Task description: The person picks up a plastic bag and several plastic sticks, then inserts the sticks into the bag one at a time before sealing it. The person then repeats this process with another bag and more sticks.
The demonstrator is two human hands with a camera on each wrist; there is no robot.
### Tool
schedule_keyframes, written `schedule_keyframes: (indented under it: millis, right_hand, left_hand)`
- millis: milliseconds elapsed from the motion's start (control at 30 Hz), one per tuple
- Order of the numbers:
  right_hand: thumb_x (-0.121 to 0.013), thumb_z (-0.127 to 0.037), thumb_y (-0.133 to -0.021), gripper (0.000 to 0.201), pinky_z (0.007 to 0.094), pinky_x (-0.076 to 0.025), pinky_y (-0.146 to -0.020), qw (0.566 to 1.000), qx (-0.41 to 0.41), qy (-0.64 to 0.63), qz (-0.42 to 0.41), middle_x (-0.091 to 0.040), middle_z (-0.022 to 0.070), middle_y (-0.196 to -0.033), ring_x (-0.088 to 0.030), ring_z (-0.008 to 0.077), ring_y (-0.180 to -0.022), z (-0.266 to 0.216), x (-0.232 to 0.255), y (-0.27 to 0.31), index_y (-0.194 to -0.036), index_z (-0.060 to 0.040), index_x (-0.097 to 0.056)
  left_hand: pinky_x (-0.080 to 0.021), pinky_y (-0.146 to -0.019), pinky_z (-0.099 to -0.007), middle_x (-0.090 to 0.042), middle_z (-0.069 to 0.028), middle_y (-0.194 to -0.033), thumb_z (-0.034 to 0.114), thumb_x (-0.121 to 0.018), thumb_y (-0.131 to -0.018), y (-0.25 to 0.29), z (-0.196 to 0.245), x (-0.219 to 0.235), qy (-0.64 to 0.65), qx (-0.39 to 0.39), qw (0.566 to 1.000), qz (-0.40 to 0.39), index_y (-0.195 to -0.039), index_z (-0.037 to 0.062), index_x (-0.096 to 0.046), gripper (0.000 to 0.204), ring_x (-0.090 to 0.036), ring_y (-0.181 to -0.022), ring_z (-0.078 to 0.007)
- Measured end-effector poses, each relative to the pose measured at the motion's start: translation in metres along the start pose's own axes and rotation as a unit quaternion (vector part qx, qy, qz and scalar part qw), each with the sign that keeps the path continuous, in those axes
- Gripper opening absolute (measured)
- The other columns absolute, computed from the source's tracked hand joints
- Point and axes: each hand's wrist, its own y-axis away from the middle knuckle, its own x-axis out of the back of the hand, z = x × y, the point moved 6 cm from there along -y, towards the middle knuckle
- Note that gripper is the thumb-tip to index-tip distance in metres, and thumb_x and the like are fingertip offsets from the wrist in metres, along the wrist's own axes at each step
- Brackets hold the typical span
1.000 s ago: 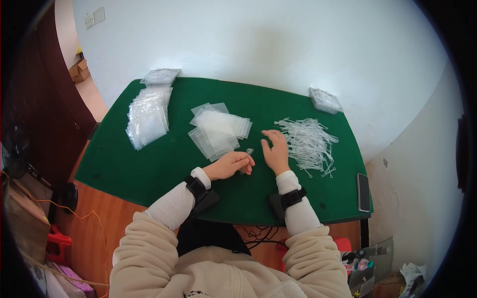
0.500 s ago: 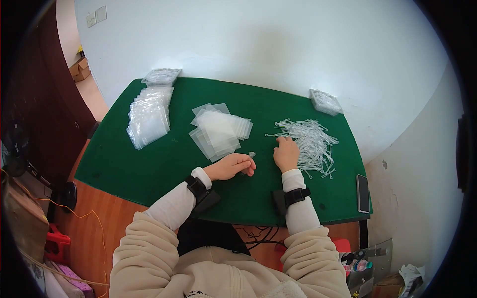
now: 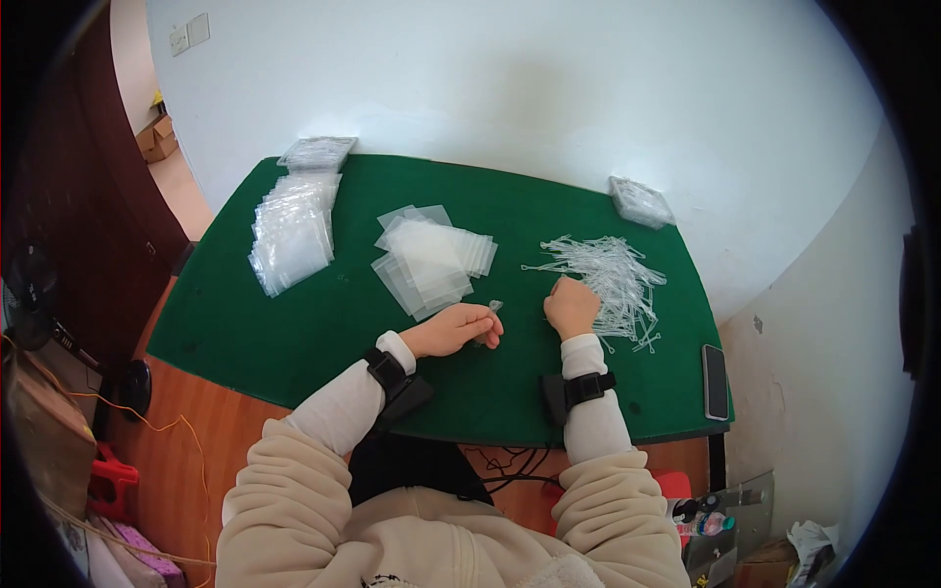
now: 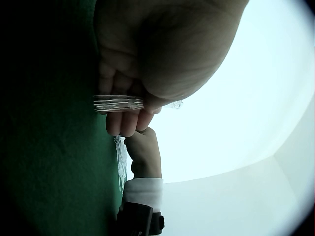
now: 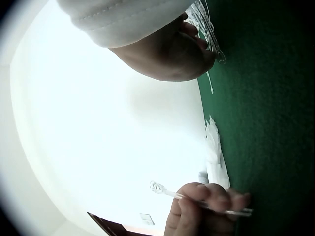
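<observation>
My left hand (image 3: 451, 329) grips a small bundle of thin clear plastic sticks (image 4: 115, 103) over the near middle of the table. In the right wrist view, the bundle's looped heads (image 5: 157, 187) stick out past the thumb side and the straight ends out the other side. At the near left edge of a heap of the same sticks (image 3: 622, 279) is my right hand (image 3: 573, 312), back up and fingers bent down. Its fingertips are hidden in the head view; the right wrist view has the fingers (image 5: 189, 29) curled at the heap. I cannot tell whether they pinch a stick.
Flat clear bags (image 3: 431, 255) lie stacked beyond my left hand. Filled clear bags (image 3: 294, 235) fan out at the left, below a clear box (image 3: 319, 150). Another box (image 3: 642, 201) stands back right. A phone (image 3: 717, 380) lies by the right edge of the green table (image 3: 294, 343).
My right hand has gone from beside the left hand rightward to the heap, its fingers bending down. One looped stick now juts from the heap's left side. The left hand stays nearly still.
</observation>
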Motion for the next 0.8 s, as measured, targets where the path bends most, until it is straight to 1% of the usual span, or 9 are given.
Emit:
schedule_keyframes:
  millis: [133,267,300,367,400,467,500,600,800]
  right_hand:
    - [-0.057,-0.013,-0.066,0.005,0.0420,-0.044,-0.061,0.998,0.039,0.006,0.041,-0.061,0.0085,-0.068,-0.060,0.0288,-0.070,-0.007,0.007,0.002,-0.068,-0.0109,-0.061]
    - [-0.057,-0.011,-0.070,0.003,0.0386,-0.043,-0.056,0.995,0.063,-0.026,0.074,-0.060,0.0085,-0.069,-0.058,0.0279,-0.065,-0.014,0.016,0.002,-0.070,-0.0084,-0.059]
    - [-0.057,-0.010,-0.071,0.003,0.0376,-0.044,-0.058,0.985,0.082,-0.136,0.074,-0.060,0.0083,-0.070,-0.058,0.0273,-0.065,-0.021,0.022,0.003,-0.071,-0.0072,-0.058]
    - [-0.057,-0.008,-0.074,0.003,0.0356,-0.044,-0.061,0.927,0.115,-0.349,0.070,-0.058,0.0080,-0.072,-0.057,0.0261,-0.067,-0.036,0.034,0.007,-0.074,-0.0048,-0.057]
    - [-0.057,-0.008,-0.074,0.003,0.0356,-0.044,-0.061,0.928,0.114,-0.349,0.070,-0.058,0.0080,-0.072,-0.057,0.0261,-0.067,-0.042,0.037,0.010,-0.074,-0.0048,-0.057]
    - [-0.058,-0.006,-0.074,0.005,0.0309,-0.044,-0.059,0.901,0.150,-0.404,0.039,-0.057,0.0080,-0.073,-0.056,0.0233,-0.065,-0.057,0.043,0.017,-0.078,-0.0035,-0.057]
    - [-0.059,-0.004,-0.075,0.006,0.0286,-0.045,-0.058,0.886,0.169,-0.431,0.024,-0.057,0.0080,-0.073,-0.056,0.0219,-0.064,-0.062,0.044,0.019,-0.081,-0.0029,-0.057]
    - [-0.058,-0.002,-0.075,0.009,0.0255,-0.044,-0.057,0.863,0.190,-0.467,0.026,-0.056,0.0078,-0.073,-0.055,0.0178,-0.063,-0.064,0.040,0.019,-0.084,-0.0026,-0.058]
    - [-0.057,0.000,-0.078,0.008,0.0230,-0.044,-0.057,0.828,0.190,-0.527,0.031,-0.057,0.0050,-0.073,-0.055,0.0116,-0.063,-0.064,0.040,0.021,-0.086,-0.0020,-0.058]
  left_hand:
    - [-0.045,-0.077,-0.0250,-0.059,-0.0049,-0.087,0.018,-0.038,-0.094,0.000,0.000,0.000,0.002,0.000,1.000,0.001,-0.096,0.0010,-0.054,0.023,-0.057,-0.083,-0.0123]
    - [-0.045,-0.075,-0.0241,-0.058,-0.0039,-0.085,0.019,-0.038,-0.095,0.001,-0.001,0.000,0.041,0.007,0.999,0.027,-0.097,0.0015,-0.054,0.024,-0.056,-0.081,-0.0113]
    - [-0.045,-0.072,-0.0232,-0.058,-0.0031,-0.083,0.019,-0.037,-0.095,0.001,-0.002,0.001,0.063,0.009,0.997,0.047,-0.096,0.0018,-0.054,0.024,-0.056,-0.078,-0.0102]
    - [-0.045,-0.070,-0.0223,-0.058,-0.0024,-0.081,0.019,-0.037,-0.095,0.001,-0.003,0.004,0.085,0.012,0.994,0.066,-0.096,0.0021,-0.054,0.024,-0.056,-0.075,-0.0091]
    - [-0.044,-0.068,-0.0218,-0.057,-0.0020,-0.080,0.020,-0.036,-0.095,0.000,-0.005,0.009,0.077,0.015,0.992,0.095,-0.096,0.0024,-0.054,0.025,-0.055,-0.073,-0.0085]
    - [-0.043,-0.063,-0.0208,-0.056,-0.0011,-0.078,0.022,-0.036,-0.095,0.000,-0.009,0.019,0.061,0.020,0.986,0.152,-0.097,0.0030,-0.054,0.026,-0.053,-0.068,-0.0074]
    - [-0.043,-0.063,-0.0208,-0.056,-0.0011,-0.078,0.022,-0.036,-0.095,-0.001,-0.011,0.021,0.061,0.019,0.986,0.153,-0.097,0.0030,-0.054,0.026,-0.053,-0.068,-0.0074]
    - [-0.042,-0.063,-0.0201,-0.053,-0.0006,-0.079,0.023,-0.037,-0.095,0.001,-0.017,0.031,0.123,0.018,0.968,0.217,-0.101,0.0037,-0.054,0.027,-0.051,-0.067,-0.0083]
    - [-0.042,-0.063,-0.0208,-0.052,-0.0006,-0.079,0.024,-0.037,-0.095,0.003,-0.015,0.035,0.109,0.017,0.966,0.235,-0.102,0.0033,-0.054,0.027,-0.050,-0.068,-0.0086]
